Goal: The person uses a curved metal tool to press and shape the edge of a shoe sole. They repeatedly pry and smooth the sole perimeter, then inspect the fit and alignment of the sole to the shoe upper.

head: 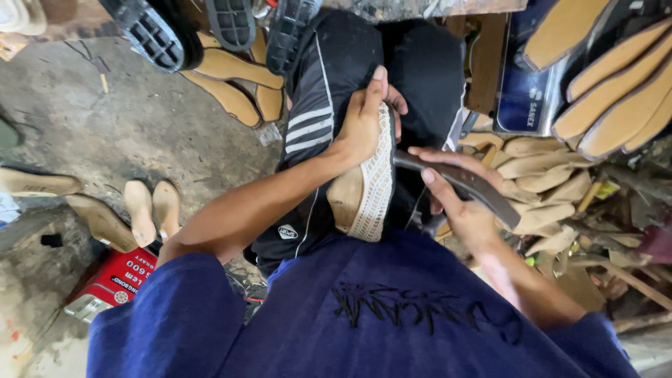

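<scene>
Shoe (367, 189) on lap above gritty concrete floor (105, 126).

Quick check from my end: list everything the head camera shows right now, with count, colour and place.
Shoe: one, tan with white woven edge, on the lap.
Metal tool: one, dark grey, against the shoe's right side.
Tan insoles: several, stacked upper right.
Black soles: three, top edge.
Tan shoe forms: several, on the floor at left.
Red tin: one, lower left.
Left hand: grips the shoe's top.
Right hand: fingers closed round the tool.
</scene>
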Demonstrator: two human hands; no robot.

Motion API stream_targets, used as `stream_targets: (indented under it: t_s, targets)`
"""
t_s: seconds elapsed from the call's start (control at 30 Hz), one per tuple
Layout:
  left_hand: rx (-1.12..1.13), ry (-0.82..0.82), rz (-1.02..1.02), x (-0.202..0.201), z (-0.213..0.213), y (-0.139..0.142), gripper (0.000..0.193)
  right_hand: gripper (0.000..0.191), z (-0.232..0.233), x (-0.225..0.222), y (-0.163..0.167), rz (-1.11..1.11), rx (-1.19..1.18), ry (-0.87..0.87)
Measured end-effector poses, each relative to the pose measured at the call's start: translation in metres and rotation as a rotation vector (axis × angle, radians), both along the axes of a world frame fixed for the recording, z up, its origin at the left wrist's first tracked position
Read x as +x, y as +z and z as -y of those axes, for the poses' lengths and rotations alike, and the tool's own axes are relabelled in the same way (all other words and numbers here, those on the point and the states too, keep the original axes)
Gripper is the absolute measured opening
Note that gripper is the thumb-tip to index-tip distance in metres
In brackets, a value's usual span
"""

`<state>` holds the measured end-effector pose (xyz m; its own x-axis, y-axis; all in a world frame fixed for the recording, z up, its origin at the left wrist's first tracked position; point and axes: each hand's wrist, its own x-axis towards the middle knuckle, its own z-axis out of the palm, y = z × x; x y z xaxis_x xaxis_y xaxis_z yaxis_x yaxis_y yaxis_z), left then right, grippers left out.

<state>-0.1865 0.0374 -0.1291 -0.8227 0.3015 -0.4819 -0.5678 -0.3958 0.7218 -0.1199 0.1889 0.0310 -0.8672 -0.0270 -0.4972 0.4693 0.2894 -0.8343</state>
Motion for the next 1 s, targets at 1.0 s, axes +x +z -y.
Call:
stream_targets:
  t_s: [1.0]
  targets:
    - [0.015, 0.009, 0.017, 0.008, 0.002, 0.004, 0.077, 0.025, 0.027, -0.043, 0.012, 0.195, -0.25, -0.294]
